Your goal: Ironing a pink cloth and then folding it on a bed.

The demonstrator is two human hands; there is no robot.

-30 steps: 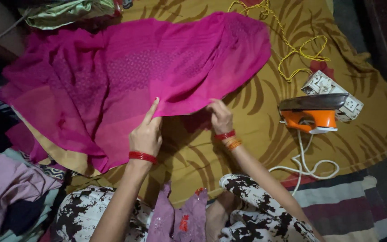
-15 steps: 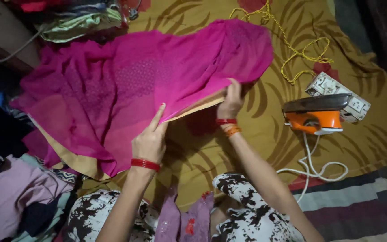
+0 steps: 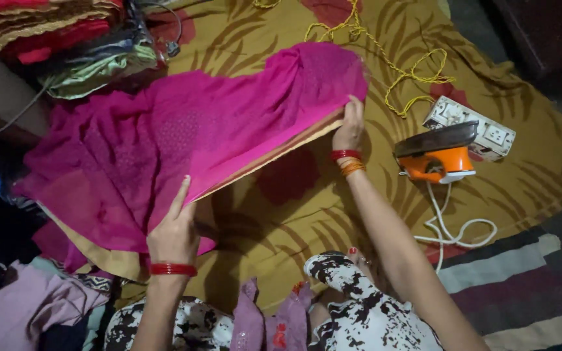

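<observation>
A large bright pink cloth (image 3: 216, 130) with a tan border lies spread across an olive-yellow patterned sheet (image 3: 307, 208). My left hand (image 3: 175, 231), with a red bangle at the wrist, grips the cloth's near edge at the lower left. My right hand (image 3: 349, 127), wearing red and orange bangles, holds the same edge further right, near the cloth's far corner. The edge is stretched and lifted between the two hands.
An orange iron (image 3: 438, 156) stands on its heel at the right, its white cord (image 3: 453, 231) looping toward me. A white socket strip (image 3: 473, 123) and a yellow cord (image 3: 411, 81) lie behind it. Folded clothes (image 3: 66, 45) are stacked top left. A striped mat (image 3: 521, 286) is lower right.
My right hand has slid right along the cloth's edge, away from my left hand. The edge is now stretched out and raised between them. The view has shifted.
</observation>
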